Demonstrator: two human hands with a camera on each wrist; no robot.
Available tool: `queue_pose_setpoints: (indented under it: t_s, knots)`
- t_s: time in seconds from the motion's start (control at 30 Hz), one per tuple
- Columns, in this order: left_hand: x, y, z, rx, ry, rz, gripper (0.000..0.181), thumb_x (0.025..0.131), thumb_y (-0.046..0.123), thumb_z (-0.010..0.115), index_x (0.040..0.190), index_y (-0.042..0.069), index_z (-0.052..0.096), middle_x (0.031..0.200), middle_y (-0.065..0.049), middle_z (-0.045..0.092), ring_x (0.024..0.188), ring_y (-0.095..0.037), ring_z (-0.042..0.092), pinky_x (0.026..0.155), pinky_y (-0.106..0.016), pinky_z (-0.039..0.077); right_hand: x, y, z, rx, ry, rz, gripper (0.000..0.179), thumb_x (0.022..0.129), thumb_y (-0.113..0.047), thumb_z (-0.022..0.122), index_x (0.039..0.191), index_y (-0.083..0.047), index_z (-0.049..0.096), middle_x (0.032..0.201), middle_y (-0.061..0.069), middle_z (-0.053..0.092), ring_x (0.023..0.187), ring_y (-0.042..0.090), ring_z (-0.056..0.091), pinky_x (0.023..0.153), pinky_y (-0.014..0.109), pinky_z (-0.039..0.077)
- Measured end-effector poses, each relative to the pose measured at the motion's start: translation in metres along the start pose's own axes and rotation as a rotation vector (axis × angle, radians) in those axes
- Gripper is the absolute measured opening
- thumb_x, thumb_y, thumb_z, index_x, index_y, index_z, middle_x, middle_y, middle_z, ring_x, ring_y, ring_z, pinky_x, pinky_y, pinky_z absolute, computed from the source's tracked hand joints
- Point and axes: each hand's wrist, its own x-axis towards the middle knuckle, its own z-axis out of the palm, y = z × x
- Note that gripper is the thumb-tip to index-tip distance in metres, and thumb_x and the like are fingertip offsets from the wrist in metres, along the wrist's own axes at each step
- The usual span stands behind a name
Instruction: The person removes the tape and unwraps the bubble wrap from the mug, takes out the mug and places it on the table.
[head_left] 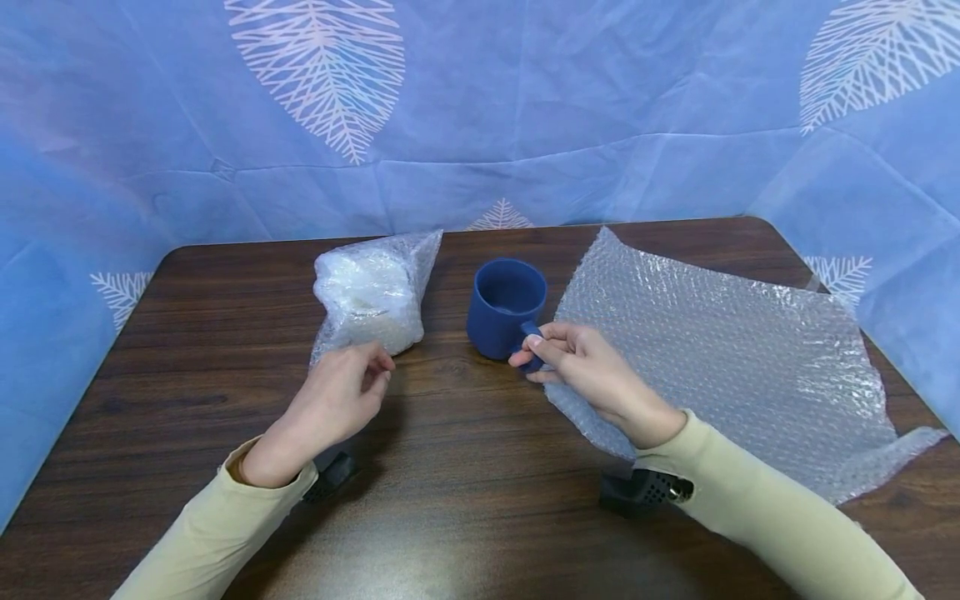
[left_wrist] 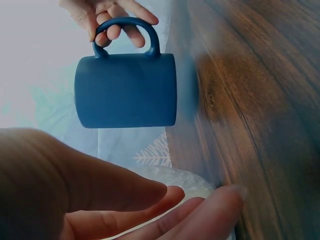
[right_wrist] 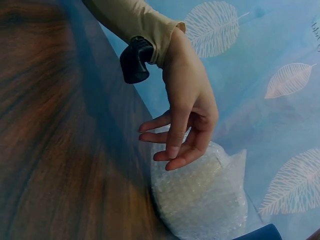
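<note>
A plain dark blue mug stands upright near the middle of the table; whether its base touches the wood I cannot tell. My right hand pinches the mug's handle between thumb and fingers, as the left wrist view also shows. To the left lies a bundle in bubble wrap, its whitish content blurred by the film. My left hand hovers by the bundle's near side, fingers loosely bent and holding nothing. In the right wrist view, the left hand is seen in front of the bundle, with gaps between its fingers.
A large sheet of bubble wrap lies spread on the right of the dark wooden table, partly under the right forearm. Blue cloth with white leaf prints hangs behind the table's far edge. Each wrist carries a black device.
</note>
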Motion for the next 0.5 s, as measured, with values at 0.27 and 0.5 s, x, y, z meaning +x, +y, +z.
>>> queue_pose_setpoints:
  t_s: [0.27,0.5]
  knots:
    - [0.0,0.0,0.0,0.009,-0.011,-0.005,0.008,0.087,0.001,0.059,0.091,0.002,0.067,0.078,-0.006,0.068,0.061,-0.012,0.05,0.058,-0.029,0.042,-0.007,0.01,-0.002,-0.034,0.014,0.005,0.028,0.104,-0.013,0.039,0.111,0.012,0.052,0.111,0.028,0.064,0.115,0.034,0.059,0.095,0.041,0.049]
    - [0.001,0.001,0.0,0.008,-0.021,-0.016,0.009,0.088,0.003,0.059,0.092,0.001,0.067,0.078,-0.005,0.068,0.062,-0.011,0.052,0.059,-0.029,0.043,-0.017,0.016,-0.009,-0.053,0.019,0.015,0.027,0.104,-0.014,0.04,0.106,0.01,0.052,0.11,0.027,0.065,0.113,0.031,0.06,0.095,0.041,0.049]
